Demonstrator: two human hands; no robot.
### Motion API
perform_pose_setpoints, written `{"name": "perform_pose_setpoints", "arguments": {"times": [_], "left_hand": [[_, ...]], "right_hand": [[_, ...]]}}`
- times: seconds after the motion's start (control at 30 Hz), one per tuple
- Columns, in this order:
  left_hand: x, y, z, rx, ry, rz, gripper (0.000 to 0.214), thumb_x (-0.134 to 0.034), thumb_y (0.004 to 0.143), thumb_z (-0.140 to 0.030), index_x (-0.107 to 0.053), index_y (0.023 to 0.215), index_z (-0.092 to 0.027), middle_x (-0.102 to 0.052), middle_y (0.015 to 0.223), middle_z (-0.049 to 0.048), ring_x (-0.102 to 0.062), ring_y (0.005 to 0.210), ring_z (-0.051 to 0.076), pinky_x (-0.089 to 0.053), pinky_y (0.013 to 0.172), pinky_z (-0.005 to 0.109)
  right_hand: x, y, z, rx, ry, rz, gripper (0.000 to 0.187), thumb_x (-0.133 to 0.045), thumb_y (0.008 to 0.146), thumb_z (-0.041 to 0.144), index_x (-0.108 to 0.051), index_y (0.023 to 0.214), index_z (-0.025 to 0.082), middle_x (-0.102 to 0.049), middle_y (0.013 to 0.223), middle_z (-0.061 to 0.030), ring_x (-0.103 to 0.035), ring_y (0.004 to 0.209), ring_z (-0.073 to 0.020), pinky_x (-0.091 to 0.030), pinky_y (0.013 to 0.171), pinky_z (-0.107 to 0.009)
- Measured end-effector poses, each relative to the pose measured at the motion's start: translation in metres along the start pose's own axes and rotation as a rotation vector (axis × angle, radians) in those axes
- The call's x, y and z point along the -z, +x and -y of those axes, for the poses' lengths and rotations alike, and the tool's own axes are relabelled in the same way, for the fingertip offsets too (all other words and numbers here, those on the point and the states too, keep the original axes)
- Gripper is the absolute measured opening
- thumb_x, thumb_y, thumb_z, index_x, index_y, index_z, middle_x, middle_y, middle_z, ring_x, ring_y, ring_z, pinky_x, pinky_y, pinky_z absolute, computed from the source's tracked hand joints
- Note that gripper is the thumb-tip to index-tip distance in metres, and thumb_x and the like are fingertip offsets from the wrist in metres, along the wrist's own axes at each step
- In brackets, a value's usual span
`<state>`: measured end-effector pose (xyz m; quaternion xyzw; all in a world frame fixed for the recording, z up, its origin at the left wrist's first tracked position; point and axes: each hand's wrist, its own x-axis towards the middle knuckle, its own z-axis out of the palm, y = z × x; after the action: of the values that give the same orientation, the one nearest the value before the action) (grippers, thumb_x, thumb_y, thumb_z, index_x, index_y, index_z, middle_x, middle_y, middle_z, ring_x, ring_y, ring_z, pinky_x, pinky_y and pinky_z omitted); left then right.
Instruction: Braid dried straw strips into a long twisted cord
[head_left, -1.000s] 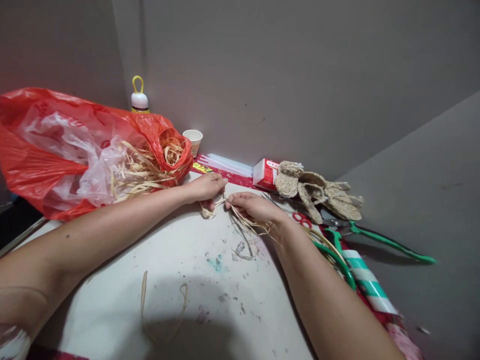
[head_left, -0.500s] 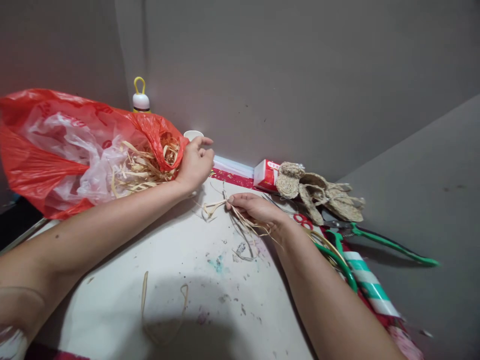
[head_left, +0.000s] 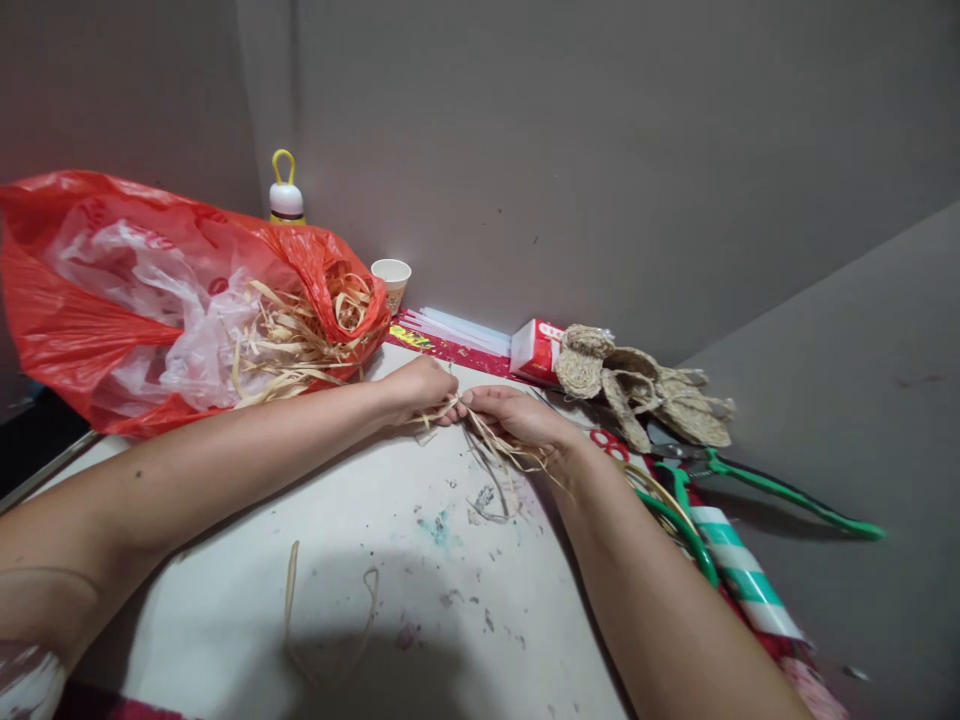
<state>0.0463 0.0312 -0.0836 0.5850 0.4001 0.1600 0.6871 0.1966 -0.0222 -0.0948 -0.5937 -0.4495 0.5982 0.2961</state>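
Note:
A small bundle of pale raffia strands (head_left: 495,437) is pinched between the thumb and fingers of my right hand (head_left: 517,415). Its loose ends trail down and to the right under the palm. My left hand (head_left: 424,388) is closed on the same raffia from the other side, fingertips almost touching those of the right. The exact spot it pinches is partly hidden by its fingers. One loose raffia strand (head_left: 290,590) lies curved on the white board (head_left: 225,640) nearer to me. More raffia (head_left: 285,340) spills from the red plastic bag (head_left: 90,350) at the left.
Along the back stand a yellow-topped bottle (head_left: 286,200), a paper cup (head_left: 393,280), translucent sticks (head_left: 465,333) and a red-and-white box (head_left: 535,350). At right lie woven fibre pieces (head_left: 637,385), red-handled scissors (head_left: 606,442), green-handled pruners (head_left: 787,490) and a green-and-white striped roll (head_left: 739,570).
My left hand has come down and right from beside the bag's mouth and closed on the raffia. The paper cup now shows fully. My right hand keeps its pinch.

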Motion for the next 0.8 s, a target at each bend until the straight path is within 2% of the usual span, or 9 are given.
{"name": "perform_pose_setpoints", "arguments": {"times": [0.1,0.2,0.33,0.47,0.63,0.8], "left_hand": [[-0.001,-0.002,-0.004,0.096,-0.087,0.009,0.019,-0.043,0.076,-0.007,-0.054,0.061,-0.01,-0.058,0.055,0.0049,-0.055,0.048,0.011,-0.048,0.056,0.026],[-0.003,-0.004,-0.004,0.119,-0.023,0.027,0.018,-0.044,0.075,-0.008,-0.054,0.06,-0.01,-0.054,0.05,0.0024,-0.046,0.039,0.007,-0.038,0.043,0.021],[-0.003,-0.004,0.0,0.074,0.049,0.061,0.017,-0.047,0.074,-0.011,-0.054,0.059,-0.012,-0.041,0.042,-0.0043,-0.027,0.032,0.004,-0.017,0.035,0.02],[0.003,-0.001,0.003,-0.032,0.18,0.062,0.017,-0.048,0.075,-0.012,-0.06,0.062,-0.013,-0.032,0.038,-0.0063,-0.023,0.032,0.005,-0.015,0.036,0.022],[0.01,0.003,0.004,-0.101,0.344,0.023,0.015,-0.051,0.074,-0.016,-0.062,0.065,-0.014,-0.031,0.035,-0.0066,-0.023,0.032,0.006,-0.017,0.037,0.021],[0.012,0.005,0.005,-0.071,0.358,0.007,0.016,-0.053,0.073,-0.021,-0.057,0.059,-0.016,-0.028,0.034,-0.0063,-0.025,0.032,0.006,-0.018,0.037,0.022]], "right_hand": [[-0.002,-0.001,0.001,-0.004,0.035,0.019,0.018,-0.058,0.071,0.034,-0.059,0.068,0.016,-0.049,0.05,0.0047,-0.024,0.037,-0.0045,-0.012,0.037,-0.02],[-0.002,-0.001,0.001,0.002,0.06,0.024,0.017,-0.06,0.071,0.033,-0.057,0.067,0.016,-0.046,0.048,0.0059,-0.025,0.038,-0.0045,-0.013,0.038,-0.02],[0.0,0.0,0.0,0.011,0.026,0.015,0.019,-0.059,0.072,0.035,-0.055,0.068,0.016,-0.037,0.045,0.0079,-0.021,0.038,-0.0046,-0.011,0.038,-0.021],[0.002,-0.002,0.002,0.016,-0.031,0.044,0.023,-0.058,0.075,0.039,-0.054,0.073,0.017,-0.03,0.046,0.0091,-0.018,0.037,-0.0047,-0.01,0.037,-0.02],[-0.004,-0.005,0.005,0.046,-0.214,-0.025,0.02,-0.052,0.079,0.037,-0.054,0.073,0.018,-0.029,0.045,0.0088,-0.021,0.036,-0.0058,-0.014,0.036,-0.02],[-0.013,-0.007,0.011,0.184,-0.617,-0.183,0.016,-0.047,0.079,0.025,-0.056,0.068,0.017,-0.041,0.049,0.0044,-0.032,0.043,-0.0084,-0.024,0.042,-0.021]]}}
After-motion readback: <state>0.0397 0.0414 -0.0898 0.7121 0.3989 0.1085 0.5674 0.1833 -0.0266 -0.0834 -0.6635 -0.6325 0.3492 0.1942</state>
